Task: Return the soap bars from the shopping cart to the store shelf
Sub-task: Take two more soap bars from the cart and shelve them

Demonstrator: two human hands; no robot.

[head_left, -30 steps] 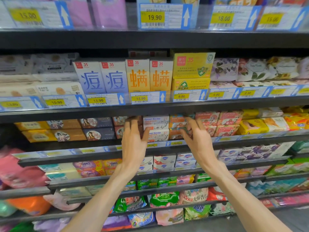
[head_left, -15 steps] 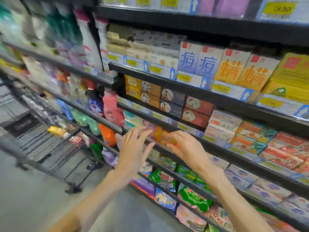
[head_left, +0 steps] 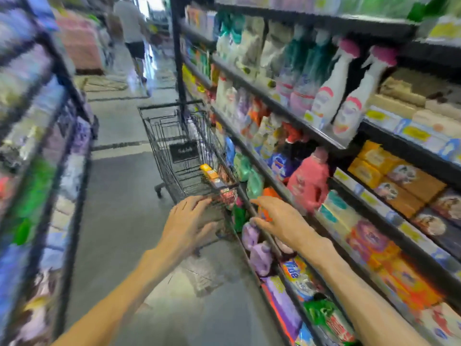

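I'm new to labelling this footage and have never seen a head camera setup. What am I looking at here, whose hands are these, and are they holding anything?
There is no machine here, only a person in a shop aisle. The single picture comes from a wide-angle camera on their head, looking forward and down, which is why the edges bend and blur. The left hand and right hand both reach forward with fingers spread, holding nothing. Ahead stands a wire shopping cart with a yellow-orange soap bar near its close end. On the right, the store shelf carries bottles, and boxed soaps further right. Another person walks far down the aisle.
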